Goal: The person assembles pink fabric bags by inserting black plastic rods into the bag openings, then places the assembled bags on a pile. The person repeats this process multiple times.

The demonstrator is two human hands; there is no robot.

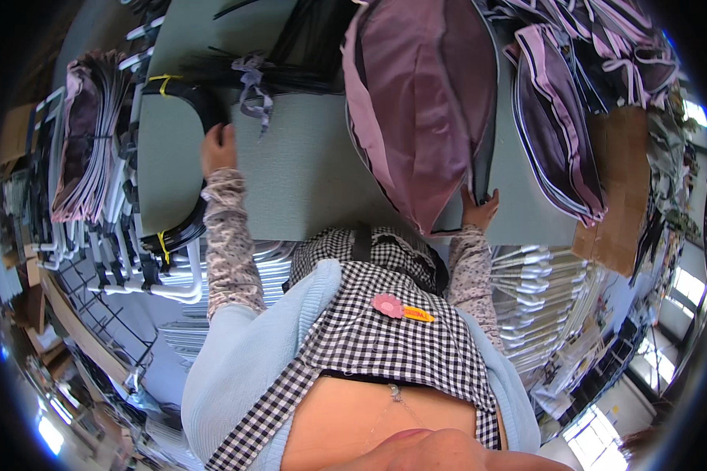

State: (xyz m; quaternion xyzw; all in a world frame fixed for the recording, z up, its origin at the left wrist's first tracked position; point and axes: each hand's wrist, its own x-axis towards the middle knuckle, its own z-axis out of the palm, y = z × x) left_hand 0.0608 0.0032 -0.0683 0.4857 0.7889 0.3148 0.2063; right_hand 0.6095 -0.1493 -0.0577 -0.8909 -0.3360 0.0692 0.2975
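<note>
My left hand (218, 151) is at the outer side of a curved bundle of thin black strips (204, 106), its fingertips closed at the bundle's edge. Yellow ties hold the bundle near both ends. To the right, a large mauve fabric piece (416, 110) with dark edging lies lengthwise on the grey-green table (298, 173), its pointed end toward me. My right hand (479, 209) grips the dark edge beside that point, thumb and fingers partly apart. What lies under its fingers is partly hidden.
A stack of similar mauve pieces (558, 125) lies at the right, next to a brown cardboard piece (617, 188). Another bundle (90, 141) hangs at the left over white tubing. Loose black strips (306, 67) and a greyish cloth tie (253, 90) lie at the back.
</note>
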